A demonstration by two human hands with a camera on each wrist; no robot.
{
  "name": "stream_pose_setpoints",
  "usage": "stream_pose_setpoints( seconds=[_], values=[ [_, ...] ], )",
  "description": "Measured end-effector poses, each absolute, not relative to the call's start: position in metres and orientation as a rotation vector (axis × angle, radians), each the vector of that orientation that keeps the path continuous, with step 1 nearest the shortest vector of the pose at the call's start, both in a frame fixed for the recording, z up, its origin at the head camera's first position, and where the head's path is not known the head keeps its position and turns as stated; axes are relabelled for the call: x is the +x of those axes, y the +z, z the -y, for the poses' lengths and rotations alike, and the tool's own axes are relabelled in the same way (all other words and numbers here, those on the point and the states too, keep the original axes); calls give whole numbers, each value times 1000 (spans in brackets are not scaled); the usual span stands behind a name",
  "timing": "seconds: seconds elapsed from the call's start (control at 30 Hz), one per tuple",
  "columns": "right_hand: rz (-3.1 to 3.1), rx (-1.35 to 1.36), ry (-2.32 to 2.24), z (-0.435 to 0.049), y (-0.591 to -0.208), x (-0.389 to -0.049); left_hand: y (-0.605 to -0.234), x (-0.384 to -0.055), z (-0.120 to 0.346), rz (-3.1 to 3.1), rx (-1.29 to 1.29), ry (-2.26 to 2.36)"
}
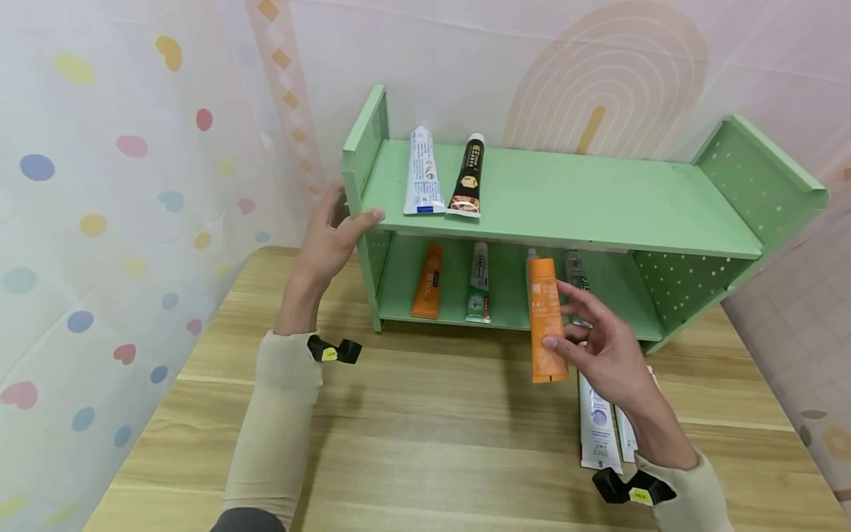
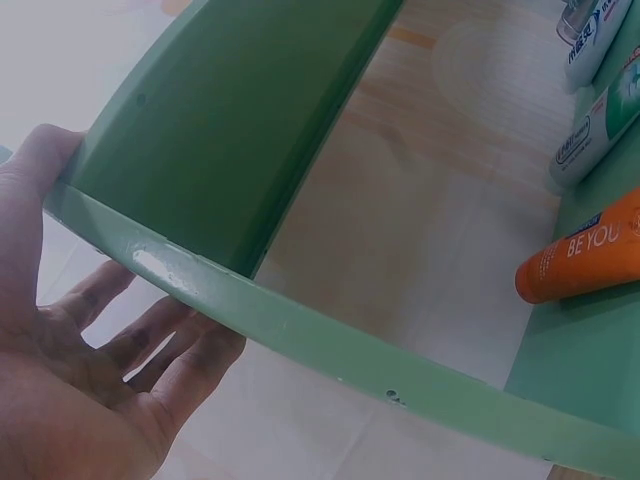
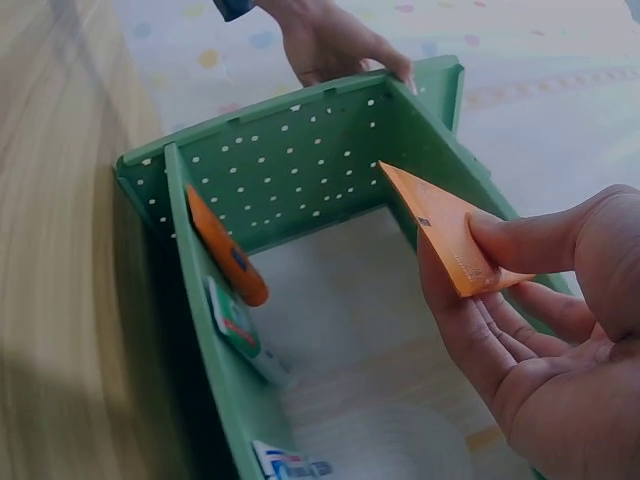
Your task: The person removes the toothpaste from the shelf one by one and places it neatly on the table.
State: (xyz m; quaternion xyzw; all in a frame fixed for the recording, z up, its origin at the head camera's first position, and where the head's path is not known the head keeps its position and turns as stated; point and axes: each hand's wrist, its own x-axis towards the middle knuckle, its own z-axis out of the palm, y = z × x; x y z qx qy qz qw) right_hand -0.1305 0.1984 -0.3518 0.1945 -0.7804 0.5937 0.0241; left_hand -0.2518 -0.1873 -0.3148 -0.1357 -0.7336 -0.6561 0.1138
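Note:
My left hand point(image 1: 324, 244) grips the left end of a green two-tier shelf point(image 1: 618, 196), its thumb over the upper board's front corner and its fingers outside the side panel. In front of the lower tier, my right hand point(image 1: 612, 358) pinches an orange squeeze tube point(image 1: 547, 321) between thumb and fingers, cap end up and flat crimped end down. On the upper board lie a white tube point(image 1: 423, 174) and a black tube point(image 1: 468, 177). The lower board holds another orange tube point(image 1: 428, 281), marked BE YOU in the left wrist view, and a green-and-white tube point(image 1: 479, 284).
Behind the right hand, a dark-capped tube point(image 1: 575, 270) stands partly hidden on the lower board. White tubes point(image 1: 598, 428) lie on the wooden table point(image 1: 412, 443) under the right wrist. A patterned cloth point(image 1: 199, 185) hangs behind and at the left.

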Motion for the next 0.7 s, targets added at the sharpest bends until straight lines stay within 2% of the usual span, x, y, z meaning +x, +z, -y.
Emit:
stream_pose_setpoints(
  seconds=[0.7],
  values=[
    [2583, 388, 1868, -211, -400, -118, -314, -251, 187, 2152, -396, -1930]
  ],
)
